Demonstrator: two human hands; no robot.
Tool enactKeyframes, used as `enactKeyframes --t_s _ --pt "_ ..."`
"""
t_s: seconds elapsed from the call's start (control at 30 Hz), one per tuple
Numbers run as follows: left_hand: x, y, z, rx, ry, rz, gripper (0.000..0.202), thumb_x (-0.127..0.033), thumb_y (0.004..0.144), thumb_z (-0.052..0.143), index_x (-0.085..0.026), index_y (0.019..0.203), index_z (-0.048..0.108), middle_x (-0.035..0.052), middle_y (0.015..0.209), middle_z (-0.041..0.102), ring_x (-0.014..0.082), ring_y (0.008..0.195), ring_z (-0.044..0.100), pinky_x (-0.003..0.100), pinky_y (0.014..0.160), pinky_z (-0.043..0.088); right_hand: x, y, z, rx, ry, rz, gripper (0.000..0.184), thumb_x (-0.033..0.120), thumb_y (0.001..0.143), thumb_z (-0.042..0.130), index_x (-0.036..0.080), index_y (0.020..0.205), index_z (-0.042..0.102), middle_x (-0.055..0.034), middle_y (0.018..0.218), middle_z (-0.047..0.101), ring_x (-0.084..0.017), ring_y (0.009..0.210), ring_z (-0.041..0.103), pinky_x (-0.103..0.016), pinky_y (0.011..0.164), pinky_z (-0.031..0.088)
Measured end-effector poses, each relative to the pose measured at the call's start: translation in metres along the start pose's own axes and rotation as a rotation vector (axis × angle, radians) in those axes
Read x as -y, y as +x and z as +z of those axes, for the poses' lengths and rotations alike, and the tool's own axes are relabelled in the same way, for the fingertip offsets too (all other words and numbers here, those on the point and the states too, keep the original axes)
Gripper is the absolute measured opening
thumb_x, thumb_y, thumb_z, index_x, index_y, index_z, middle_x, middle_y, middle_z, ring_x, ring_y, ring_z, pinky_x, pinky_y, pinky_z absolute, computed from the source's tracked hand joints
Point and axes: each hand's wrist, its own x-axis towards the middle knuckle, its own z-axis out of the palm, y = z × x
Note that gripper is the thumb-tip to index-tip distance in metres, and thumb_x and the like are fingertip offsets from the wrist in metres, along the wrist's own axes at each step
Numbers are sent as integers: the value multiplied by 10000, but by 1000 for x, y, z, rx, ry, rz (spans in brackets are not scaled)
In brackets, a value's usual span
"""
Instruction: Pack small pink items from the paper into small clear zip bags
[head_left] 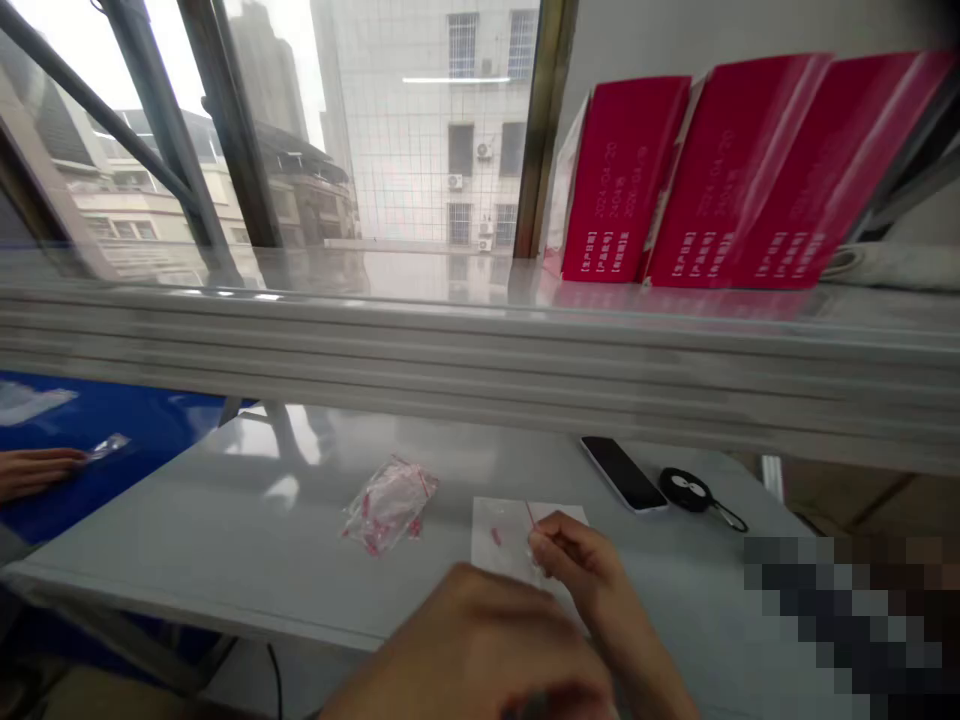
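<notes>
My right hand (576, 552) is closed in a pinch over a white sheet (484, 510), holding what looks like a small clear plastic bag (529, 514) with a thin red line along it. On the sheet, left of these fingers, lies a small red piece (496, 537). Close to the camera, my left hand (487, 640) is large and blurred, its fingers curled; a dark bit shows between them at the bottom edge, too unclear to name. Left of the sheet rests a pile of clear bags (391, 503) with red lines and small red pieces inside.
On the grey table (247, 540) lie a phone (622, 472) and a round black case (685, 490) with a clip. A shelf (420, 350) crosses above, bearing red boxes (626, 180). Another person's hand (37, 470) rests on a blue table (150, 425) at left.
</notes>
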Motion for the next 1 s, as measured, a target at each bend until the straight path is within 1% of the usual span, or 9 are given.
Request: enactKeyframes --t_s 0.07,0.1,0.17,0.2,0.3,0.43,0.67,0.83,1.0 --pt "21 10 -5 -217 104 -77 248 -295 964 539 -245 765 679 -14 662 583 147 629 536 282 604 403 -1 1 2 -43 8 -14 337 485 883 678 192 723 631 12 671 531 -151 650 477 -269 619 382" --pt "35 16 -4 -288 100 -110 259 -271 967 527 -222 744 650 -20 646 564 137 611 521 268 571 369 -1 2 3 -67 13 -22 338 489 874 690 191 725 634 15 661 531 -147 637 477 -266 611 383" --pt "62 28 4 -388 24 -144 210 -267 959 552 -201 777 632 -20 666 577 135 619 527 250 564 366 -5 3 8 -114 29 -43 334 493 854 716 192 730 643 20 644 538 -139 607 475 -258 585 379" --pt "74 33 9 -427 -30 -138 170 -272 965 551 -197 847 646 -9 729 619 140 662 562 243 592 395 -7 4 10 -135 44 -55 327 492 847 726 193 737 649 20 646 548 -137 602 480 -255 578 380" --pt "95 42 26 -500 -157 -104 172 -303 989 536 -191 966 665 22 857 675 166 794 639 240 678 460 -13 5 18 -170 90 -86 295 468 846 744 201 755 660 6 696 607 -147 650 537 -253 613 417" --pt "100 42 35 -551 -218 -74 227 -317 1014 503 -189 1000 690 23 868 681 161 789 650 243 697 480 -15 5 24 -149 79 -95 257 426 869 741 204 763 667 -5 744 657 -159 712 594 -262 685 453" --pt "104 38 33 -507 -147 -76 254 -314 1018 510 -196 1090 723 43 975 751 166 849 698 254 784 524 -9 3 14 -34 -70 -44 237 421 959 619 202 945 708 -19 784 676 -170 725 599 -270 664 452" --pt "105 37 39 -512 -35 -63 250 -266 1002 534 -210 1164 717 59 1129 757 196 1014 705 291 922 523 -14 4 11 -57 -161 -53 202 372 945 612 191 876 669 -24 802 662 -183 749 580 -282 674 441" --pt "104 39 40 -497 -85 -77 203 -278 988 562 -214 1090 726 49 1060 771 193 961 722 274 864 543 -15 3 15 -72 -261 -69 167 288 931 598 193 795 623 3 718 605 -167 674 549 -267 617 410"
